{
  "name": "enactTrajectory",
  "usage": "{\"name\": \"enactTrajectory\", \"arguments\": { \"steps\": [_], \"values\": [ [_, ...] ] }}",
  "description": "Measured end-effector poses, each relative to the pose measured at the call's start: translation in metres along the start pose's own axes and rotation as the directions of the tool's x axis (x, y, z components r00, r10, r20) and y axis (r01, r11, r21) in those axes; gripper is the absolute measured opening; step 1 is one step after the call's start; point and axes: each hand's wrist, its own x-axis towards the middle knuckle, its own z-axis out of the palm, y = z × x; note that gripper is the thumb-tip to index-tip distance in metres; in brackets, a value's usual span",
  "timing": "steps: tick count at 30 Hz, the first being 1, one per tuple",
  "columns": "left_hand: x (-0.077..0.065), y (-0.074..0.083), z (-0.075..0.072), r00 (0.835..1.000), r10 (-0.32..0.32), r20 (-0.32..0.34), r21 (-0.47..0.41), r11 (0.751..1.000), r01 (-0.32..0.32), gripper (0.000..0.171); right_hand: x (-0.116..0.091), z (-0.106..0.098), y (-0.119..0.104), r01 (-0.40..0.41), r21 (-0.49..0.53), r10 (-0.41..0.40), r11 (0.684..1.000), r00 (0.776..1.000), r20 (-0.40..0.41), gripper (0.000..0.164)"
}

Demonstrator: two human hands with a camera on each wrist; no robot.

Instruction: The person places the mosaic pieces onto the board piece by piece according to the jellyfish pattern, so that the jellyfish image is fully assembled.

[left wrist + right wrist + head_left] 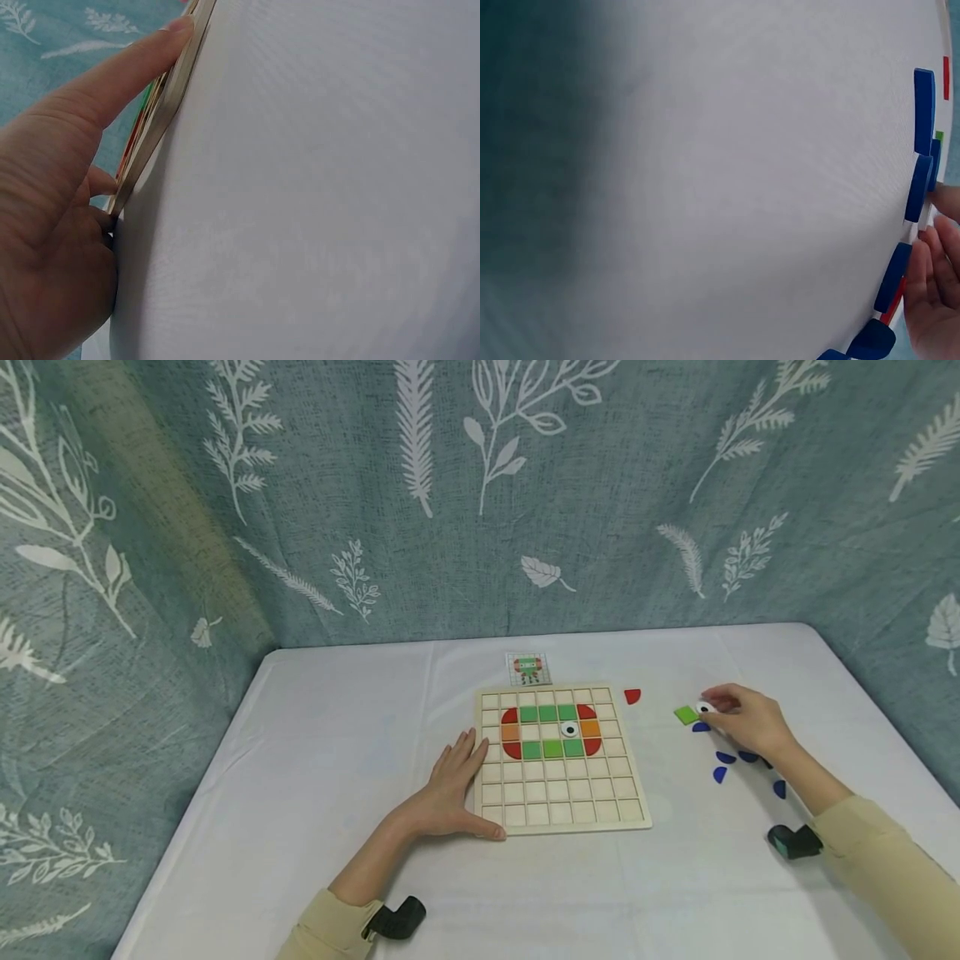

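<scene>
My left hand (448, 789) lies along the left side of a pale wooden grid board (558, 792), fingers spread and thumb at its near corner. In the left wrist view the thumb touches the board's edge (161, 112). On the grid, red, green and orange tiles form a rounded ring around a white eye tile (570, 728). To the right of the board, my right hand (750, 722) pinches another white eye tile (702, 707) between thumb and fingers. A green square tile (686, 716) and a blue half-round tile (701, 727) lie beside these fingertips.
Several blue half-round tiles (724, 757) are scattered under and near the right forearm. One red tile (633, 696) lies off the board's far right corner. A small pattern card (528, 668) lies behind the board on the white-covered table (360, 718). A leaf-patterned curtain (450, 568) hangs behind.
</scene>
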Motion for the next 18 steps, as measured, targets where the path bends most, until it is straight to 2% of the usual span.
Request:
{"name": "enactTrajectory", "arguments": {
  "steps": [7,12,18],
  "values": [
    [0.000,0.001,-0.001,1.000,-0.001,0.011,-0.004,1.000,0.001,0.127,-0.001,-0.002,-0.004,0.013,0.023,-0.012,1.000,1.000,-0.022,0.041],
    [0.000,0.000,-0.002,1.000,-0.002,0.011,0.003,1.000,0.002,0.127,-0.003,-0.001,-0.017,0.032,0.104,-0.028,0.994,0.999,-0.043,0.043],
    [0.000,0.000,-0.001,1.000,-0.001,0.011,0.002,1.000,0.001,0.128,-0.006,0.008,-0.038,0.049,0.236,-0.055,0.970,0.998,0.020,0.046]
  ]
}}
